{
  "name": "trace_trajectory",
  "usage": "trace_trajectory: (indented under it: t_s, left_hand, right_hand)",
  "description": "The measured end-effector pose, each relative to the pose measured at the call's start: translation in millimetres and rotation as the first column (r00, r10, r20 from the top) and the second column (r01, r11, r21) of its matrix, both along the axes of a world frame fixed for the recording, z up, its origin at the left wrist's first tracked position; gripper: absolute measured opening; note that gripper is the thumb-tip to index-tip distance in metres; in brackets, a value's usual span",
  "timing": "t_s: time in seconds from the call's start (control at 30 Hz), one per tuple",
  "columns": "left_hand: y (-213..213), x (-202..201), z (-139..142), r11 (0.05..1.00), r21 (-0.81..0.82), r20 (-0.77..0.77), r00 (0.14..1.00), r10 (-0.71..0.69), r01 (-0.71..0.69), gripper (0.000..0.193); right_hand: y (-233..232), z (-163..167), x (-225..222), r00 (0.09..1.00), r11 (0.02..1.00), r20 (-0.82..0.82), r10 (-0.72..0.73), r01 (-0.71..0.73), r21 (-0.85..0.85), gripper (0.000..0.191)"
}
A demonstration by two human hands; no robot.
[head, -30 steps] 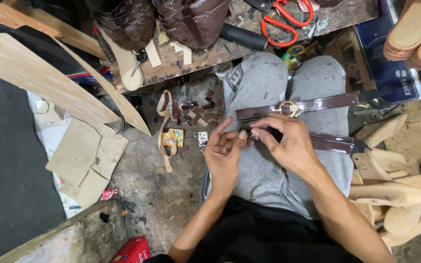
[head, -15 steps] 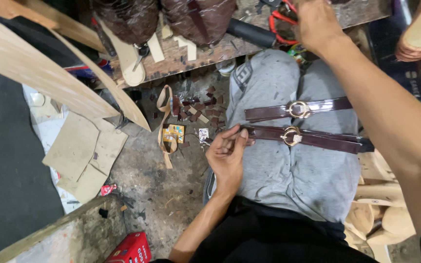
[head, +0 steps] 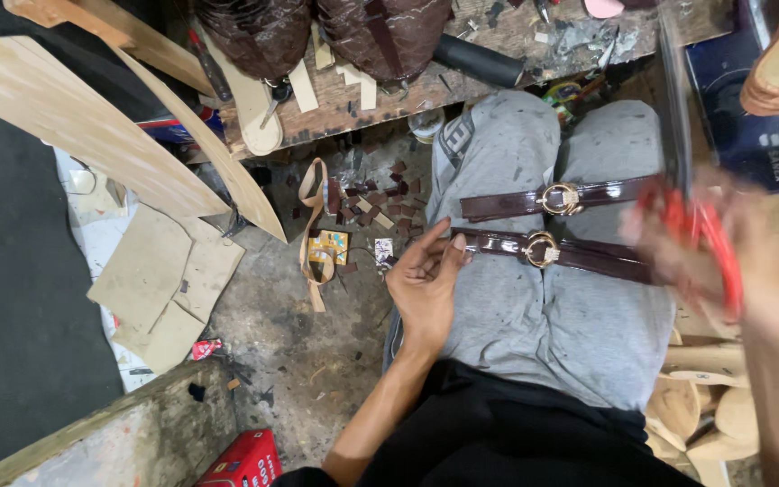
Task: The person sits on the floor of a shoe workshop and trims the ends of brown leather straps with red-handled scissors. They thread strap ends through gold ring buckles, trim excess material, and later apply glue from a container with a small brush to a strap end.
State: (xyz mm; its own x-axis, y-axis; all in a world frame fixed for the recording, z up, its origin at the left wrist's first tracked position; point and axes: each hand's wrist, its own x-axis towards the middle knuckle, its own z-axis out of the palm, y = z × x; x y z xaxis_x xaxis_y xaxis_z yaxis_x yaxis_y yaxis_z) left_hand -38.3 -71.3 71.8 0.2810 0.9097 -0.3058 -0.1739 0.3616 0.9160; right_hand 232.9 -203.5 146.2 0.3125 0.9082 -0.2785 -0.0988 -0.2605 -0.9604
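Observation:
Two glossy dark-brown straps with gold ring buckles lie across my grey-trousered lap, the farther strap point(head: 534, 200) and the nearer strap point(head: 552, 251). My left hand point(head: 426, 280) pinches the left end of the nearer strap between thumb and fingers. My right hand point(head: 696, 248) is blurred with motion at the right, above the straps' right ends, and grips red-handled scissors point(head: 691, 194) whose blades point up toward the bench.
A low wooden workbench point(head: 426, 86) with dark shoe uppers, a black roll and scraps stands ahead. Pale sole-shaped boards point(head: 92, 135) lean at left. Leather offcuts and card pieces litter the concrete floor point(head: 317, 325). Wooden soles point(head: 705, 406) pile at right; a red box point(head: 245, 464) lies below.
My right hand left the strap, reached up to the bench, and came back down to my lap with the red scissors. My left hand stayed on the strap's end.

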Motion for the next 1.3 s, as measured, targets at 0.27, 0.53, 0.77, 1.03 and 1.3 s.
trace_trajectory:
  t_s: [0.27,0.53,0.77,1.03,1.3]
  left_hand:
    - [-1.1,-0.7,20.6,0.986,0.156,-0.071,0.996,-0.045,0.056,0.030]
    - [6.4,-6.3,23.9,0.977,0.207,-0.115,0.991,0.072,-0.047,0.029]
    - [6.4,-10.8,16.4,0.983,0.174,-0.104,0.991,0.084,-0.065,0.030]
    - [-1.7,-18.6,32.0,0.981,0.193,-0.225,0.971,0.076,-0.032,0.028]
    - [-3.1,-20.8,33.1,0.987,0.156,-0.197,0.978,0.067,-0.037,0.025]
  right_hand:
    - [-88.4,-30.3,-131.3,0.773,0.849,-0.624,0.112,-0.401,-0.345,0.030]
    - [-52.7,-45.9,-155.8,0.802,0.877,-0.594,0.054,-0.322,-0.355,0.034]
    - [-39.1,-45.9,-157.1,0.825,0.845,-0.558,0.087,-0.358,-0.398,0.037]
    - [8.7,-56.0,-188.1,0.790,0.960,-0.613,0.027,-0.192,-0.205,0.031]
    - [18.1,-55.4,-189.7,0.891,0.950,-0.450,0.062,-0.190,-0.246,0.027]
